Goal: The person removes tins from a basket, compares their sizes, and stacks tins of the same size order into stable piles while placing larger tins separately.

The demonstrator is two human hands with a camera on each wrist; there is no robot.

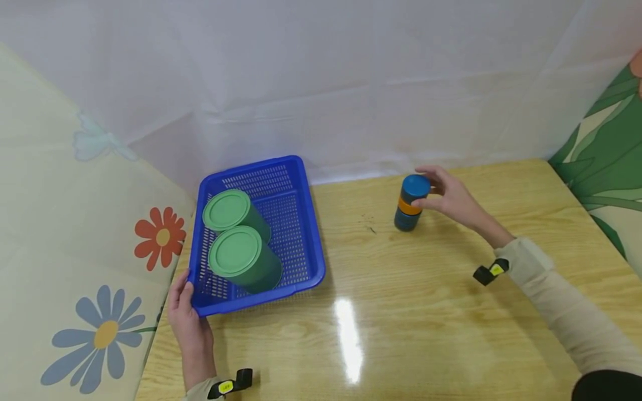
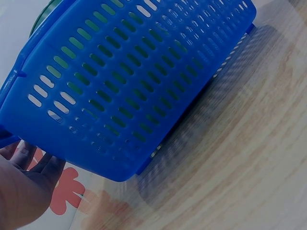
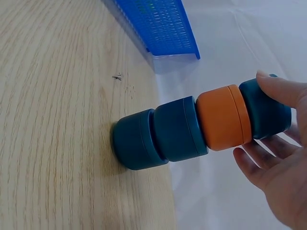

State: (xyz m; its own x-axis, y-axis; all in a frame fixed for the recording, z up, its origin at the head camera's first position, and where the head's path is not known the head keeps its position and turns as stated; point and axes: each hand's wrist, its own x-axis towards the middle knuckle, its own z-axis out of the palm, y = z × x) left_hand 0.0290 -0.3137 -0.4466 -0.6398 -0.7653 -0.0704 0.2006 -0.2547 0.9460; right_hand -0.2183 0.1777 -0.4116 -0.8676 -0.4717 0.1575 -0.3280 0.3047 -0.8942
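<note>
My right hand (image 1: 451, 199) pinches the top dark blue jar (image 3: 265, 115) of an upright stack on the wooden table. Under it sits an orange jar (image 3: 220, 119), with two more dark blue jars (image 3: 178, 129) below, the lowest on the tabletop. At the near left corner of a blue perforated plastic basket (image 1: 316, 245), my left hand (image 1: 188, 320) grips the rim; the left wrist view shows its fingers curled at the corner, partly hidden behind it. Two green lidded canisters (image 1: 236, 250) stand side by side in the left half of the basket.
The wooden table (image 1: 401, 323) meets a white cloth backdrop (image 1: 351, 83) behind. Small dark marks (image 1: 370, 223) show between basket and stack. Flower-printed panels (image 1: 105, 334) border the left and right sides.
</note>
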